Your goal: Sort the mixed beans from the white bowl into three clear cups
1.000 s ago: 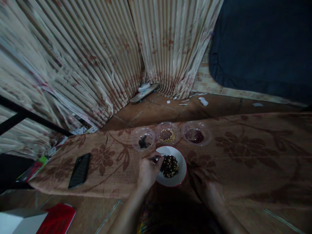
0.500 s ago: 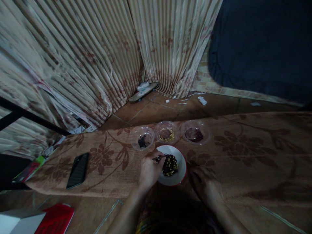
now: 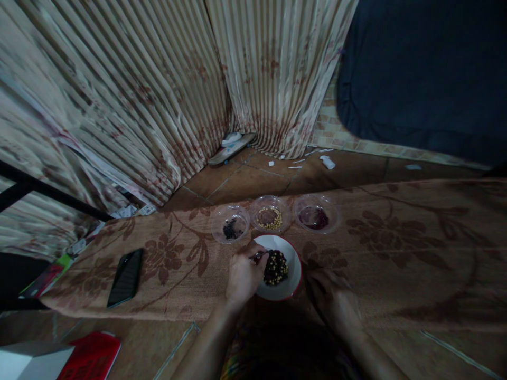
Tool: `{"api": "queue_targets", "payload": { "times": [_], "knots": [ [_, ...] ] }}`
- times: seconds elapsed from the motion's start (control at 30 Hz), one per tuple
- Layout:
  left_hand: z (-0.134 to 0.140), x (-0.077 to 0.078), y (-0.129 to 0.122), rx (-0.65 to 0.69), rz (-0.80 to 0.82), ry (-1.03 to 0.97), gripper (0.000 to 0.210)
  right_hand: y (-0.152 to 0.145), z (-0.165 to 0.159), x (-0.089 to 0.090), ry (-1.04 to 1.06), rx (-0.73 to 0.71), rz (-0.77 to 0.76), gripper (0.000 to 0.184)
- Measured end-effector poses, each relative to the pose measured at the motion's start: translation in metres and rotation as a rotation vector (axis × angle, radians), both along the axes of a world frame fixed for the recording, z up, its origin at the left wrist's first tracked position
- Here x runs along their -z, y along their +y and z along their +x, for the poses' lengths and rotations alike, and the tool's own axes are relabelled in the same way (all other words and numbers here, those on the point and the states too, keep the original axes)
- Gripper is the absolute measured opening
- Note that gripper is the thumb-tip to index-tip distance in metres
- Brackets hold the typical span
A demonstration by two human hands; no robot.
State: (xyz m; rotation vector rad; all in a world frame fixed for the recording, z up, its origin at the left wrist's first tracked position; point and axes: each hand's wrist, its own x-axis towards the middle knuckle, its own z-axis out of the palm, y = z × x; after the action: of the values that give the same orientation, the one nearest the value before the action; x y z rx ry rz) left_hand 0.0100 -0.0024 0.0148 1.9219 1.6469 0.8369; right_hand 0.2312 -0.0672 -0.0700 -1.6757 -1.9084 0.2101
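My left hand (image 3: 246,272) is closed in a pinch at the left rim of a white bowl (image 3: 293,264) with a red edge. Between its fingers is a thin, shiny tool that looks like tweezers (image 3: 259,257), its tip over the bowl. Dark beans mixed with yellow beans (image 3: 276,268) lie heaped inside. To the right of the bowl, my right hand (image 3: 335,301) rests on the cloth, fingers loosely bent and dim, with nothing seen in them. Behind the bowl stand three clear plastic bowls, with black beans (image 3: 230,229), yellow beans (image 3: 270,217) and dark red beans (image 3: 315,217).
A brown flowered cloth (image 3: 396,264) covers the long low surface. On its left lies a black phone (image 3: 125,278). A red and white box (image 3: 91,356) sits at lower left. Beyond are striped curtains (image 3: 158,95), a skateboard (image 3: 232,149) and white scraps on the tiled floor.
The view has shifted very slightly. Both hands stay nearly where they were, the left one still pinching the tool at the bowl.
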Motion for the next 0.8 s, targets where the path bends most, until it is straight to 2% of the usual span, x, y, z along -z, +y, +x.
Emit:
{"api": "queue_targets", "payload": {
  "times": [0.8],
  "knots": [
    [0.0004, 0.002, -0.002, -0.023, -0.008, -0.007, 0.008, -0.0003, 0.0012, 0.0029, 0.006, -0.015, -0.012, 0.028]
  ]
}}
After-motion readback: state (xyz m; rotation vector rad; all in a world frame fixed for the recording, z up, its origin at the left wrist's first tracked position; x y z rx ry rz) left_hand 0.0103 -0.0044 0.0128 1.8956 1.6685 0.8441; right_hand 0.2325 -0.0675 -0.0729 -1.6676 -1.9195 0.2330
